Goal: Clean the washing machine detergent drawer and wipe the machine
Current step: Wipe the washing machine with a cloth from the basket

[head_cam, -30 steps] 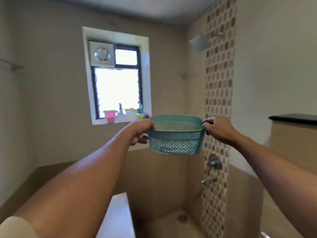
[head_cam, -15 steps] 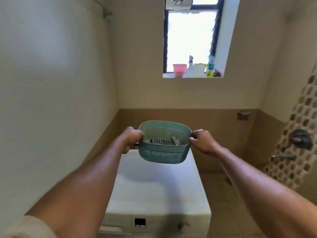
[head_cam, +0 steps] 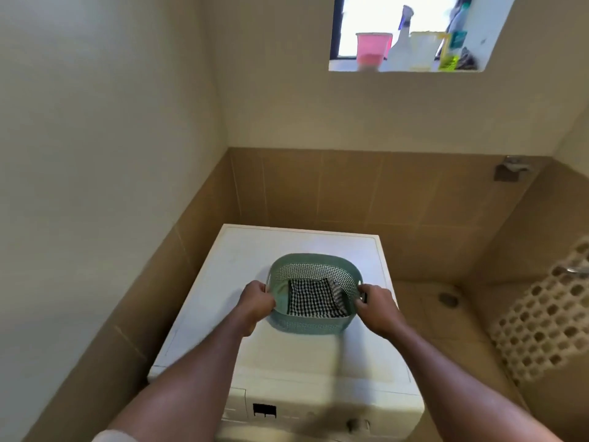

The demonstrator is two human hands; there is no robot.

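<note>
A white washing machine (head_cam: 287, 244) stands below me in the corner, its control panel (head_cam: 306, 413) at the bottom of the view. A teal perforated basket (head_cam: 314, 269) sits low over or on the machine's top. Inside it lies a black-and-white checked cloth (head_cam: 314, 301). My left hand (head_cam: 255, 303) grips the basket's left rim and my right hand (head_cam: 377, 306) grips its right rim. The detergent drawer's front is mostly hidden behind my left forearm.
The window sill (head_cam: 408, 68) above holds a pink cup (head_cam: 373, 47), a white spray bottle (head_cam: 401, 43) and other bottles. Tiled walls close in on the left and behind. To the right are the shower floor with a drain (head_cam: 447, 298) and a tap (head_cam: 573, 269).
The basket came down from chest height in front of the window to the machine's top. My view tilted downward, bringing the whole machine into sight.
</note>
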